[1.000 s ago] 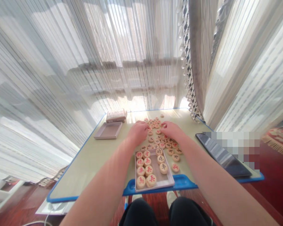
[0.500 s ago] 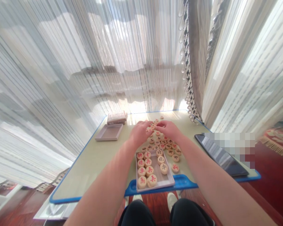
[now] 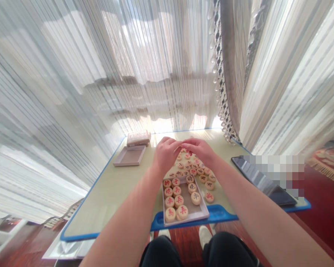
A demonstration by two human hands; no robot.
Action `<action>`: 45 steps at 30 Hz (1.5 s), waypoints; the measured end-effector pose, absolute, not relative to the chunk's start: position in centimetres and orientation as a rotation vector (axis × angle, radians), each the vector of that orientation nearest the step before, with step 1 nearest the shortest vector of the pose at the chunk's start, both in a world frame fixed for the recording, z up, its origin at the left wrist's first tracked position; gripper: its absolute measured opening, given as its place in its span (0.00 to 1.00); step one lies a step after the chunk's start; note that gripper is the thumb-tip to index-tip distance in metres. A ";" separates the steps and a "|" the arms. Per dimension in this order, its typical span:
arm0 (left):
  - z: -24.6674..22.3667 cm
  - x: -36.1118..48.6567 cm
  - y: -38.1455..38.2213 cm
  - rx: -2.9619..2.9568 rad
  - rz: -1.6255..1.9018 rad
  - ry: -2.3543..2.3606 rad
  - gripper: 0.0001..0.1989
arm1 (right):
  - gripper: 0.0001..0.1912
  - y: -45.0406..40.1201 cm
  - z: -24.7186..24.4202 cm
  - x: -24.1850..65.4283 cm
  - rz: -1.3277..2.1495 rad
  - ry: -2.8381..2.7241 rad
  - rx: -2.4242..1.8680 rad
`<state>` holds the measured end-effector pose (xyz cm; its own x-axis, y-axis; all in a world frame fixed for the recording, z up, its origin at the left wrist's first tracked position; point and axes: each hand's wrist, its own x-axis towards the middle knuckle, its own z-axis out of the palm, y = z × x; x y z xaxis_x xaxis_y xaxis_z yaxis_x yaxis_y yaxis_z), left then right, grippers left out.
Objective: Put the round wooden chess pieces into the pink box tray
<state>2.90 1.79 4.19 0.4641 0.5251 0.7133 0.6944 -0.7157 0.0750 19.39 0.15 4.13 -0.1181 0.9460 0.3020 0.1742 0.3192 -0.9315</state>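
Over the far end of a spread of round chess pieces (image 3: 195, 167), my left hand (image 3: 167, 152) and my right hand (image 3: 199, 150) meet at the fingertips. Both hands have curled fingers; whatever may be between them is too small or hidden to make out. Nearer to me lies an open shallow box (image 3: 190, 211). Red-marked pieces (image 3: 179, 200) fill two columns on its left side, and black-marked pieces (image 3: 195, 198) form a column on its right.
The box lid (image 3: 129, 155) lies at the back left of the table (image 3: 111, 193), beside a wrapped packet (image 3: 138, 138). A dark phone or tablet (image 3: 263, 181) rests along the right edge. Curtains hang behind the table.
My hands have come together, fingertips now meeting where there was a gap. The view has shifted slightly, and the boxed pieces look the same.
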 end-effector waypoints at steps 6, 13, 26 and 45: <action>5.6 2.5 0.5 -2.410 -1.271 -1.095 0.15 | 0.20 -0.9 5.6 19.8 0.745 -1.491 -1.069; 7.7 1.9 -3.8 -2.571 -1.352 -1.180 0.13 | 0.12 -10.4 4.8 20.3 0.445 -1.825 -1.078; 0.3 -2.8 -9.9 -2.414 -2.002 -1.751 0.19 | 0.10 -14.5 -1.2 20.6 0.324 -1.845 -1.144; 0.5 -2.8 -9.1 -2.287 -2.965 -1.908 0.23 | 0.13 -13.6 -2.1 21.6 0.351 -1.951 -1.112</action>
<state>-2.77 -9.15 0.45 -0.0475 0.9835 0.1748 -0.2481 -0.1812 0.9516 21.62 -13.60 -2.09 -0.2518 0.8091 0.5310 0.5736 0.5667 -0.5915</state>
